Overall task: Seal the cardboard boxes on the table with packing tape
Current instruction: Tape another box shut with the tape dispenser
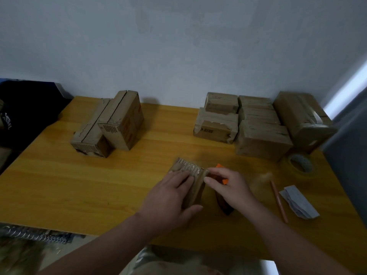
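A dark cloth (23,110) lies at ten o'clock, beside the left edge of the desk (79,185). On the desk at eleven o'clock stand two boxes (111,124), touching each other, the right one taller. Near the front, at six o'clock, is a small box (195,175). The left hand (168,195) lies over its top, and its grip is closed on the box: the fingers are spread over the top and the thumb is pressed to the near side. Just at three o'clock of this box is the right hand (228,185). Its grip is curled over an orange and dark tool (219,166), and its fingertips (207,180) touch the right edge of the box. At one o'clock a stack (258,128) of taped boxes stands against the wall. A tape roll (301,165) lies flat just in front of the stack. At three to four o'clock lie a pencil (278,199) and, beside it, a folded paper (299,201).
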